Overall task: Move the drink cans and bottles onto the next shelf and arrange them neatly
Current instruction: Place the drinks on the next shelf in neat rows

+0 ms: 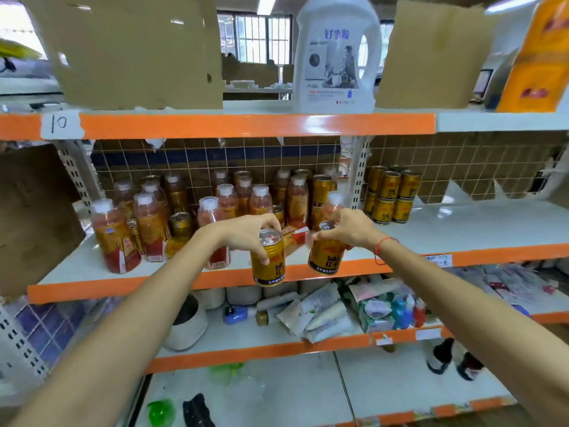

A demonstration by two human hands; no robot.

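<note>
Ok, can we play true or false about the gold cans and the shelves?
1. Each hand holds a gold can. True: the left hand grips one gold can from the top, and the right hand grips another can.
2. The stacked cans stand on the left shelf. False: they stand on the right shelf.
3. The bottles have white caps. True.
4. The big white jug is on the bottom shelf. False: it stands on the top shelf.

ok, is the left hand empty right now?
No, the left hand grips a gold can by its top rim, and the right hand grips a second gold can.
</note>
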